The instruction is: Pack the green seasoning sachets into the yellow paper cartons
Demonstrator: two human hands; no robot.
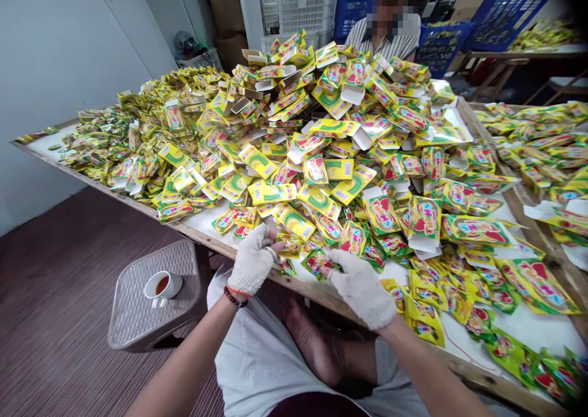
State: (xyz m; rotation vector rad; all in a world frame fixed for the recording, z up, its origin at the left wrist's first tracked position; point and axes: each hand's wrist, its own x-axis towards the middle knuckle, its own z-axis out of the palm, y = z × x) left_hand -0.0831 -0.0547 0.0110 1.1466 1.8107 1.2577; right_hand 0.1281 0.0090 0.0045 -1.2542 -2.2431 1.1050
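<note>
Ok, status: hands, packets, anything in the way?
Right hand pinching green foil packet. Left hand at yellow packet, grip unclear. Yellow cartons heaped just beyond.

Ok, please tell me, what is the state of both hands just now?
Left hand: fingers curled at a small yellow packet; whether it grips cannot be told.
Right hand: closed on a small green packet.

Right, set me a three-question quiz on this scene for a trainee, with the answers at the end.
1. True or false: the white cup stands on the floor.
2. What does the right hand hold?
a) a flattened carton
b) a small packet
c) a beaded string
3. Fill in: around the left wrist is a dark beaded ____.

Key: 1 false, it is on the stool; 2 b; 3 bracelet.
</note>
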